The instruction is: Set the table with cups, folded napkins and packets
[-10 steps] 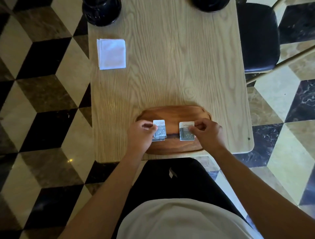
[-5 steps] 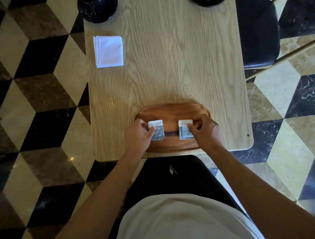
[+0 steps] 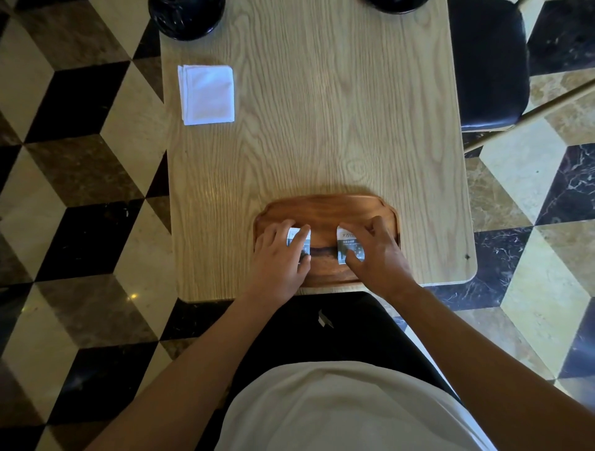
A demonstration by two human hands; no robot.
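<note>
At tray, near table edge: brown wooden tray (image 3: 325,209) sits at the near edge of the light wood table (image 3: 322,112), centred in front of the person; all places below are relative to this tray.
Left hand: left hand (image 3: 278,257) is on the tray's left half, fingers laid over the left packet (image 3: 297,239), thumb at its near side; looks like a pinch hold on the packet, most of which is covered.
Right hand: right hand (image 3: 375,254) is on the tray's right half, fingertips at the far edge of the right packet (image 3: 349,246), thumb at its near corner; pinching it between them.
Packets: both small, white top with dark printed lower part, lying inside the tray, apart from each other with bare tray between; cannot tell if either is lifted off the tray floor.
Napkin: folded white napkin (image 3: 207,95) lies flat on the table, well beyond the tray and to its left, near the table's left edge.
Cups: dark cup (image 3: 186,17) beyond the napkin at the far left corner, cut by the frame; a second dark cup (image 3: 396,4) far right of the tray line, mostly out of frame.
Chair: black seat (image 3: 489,64) off the table, far right of the tray.
</note>
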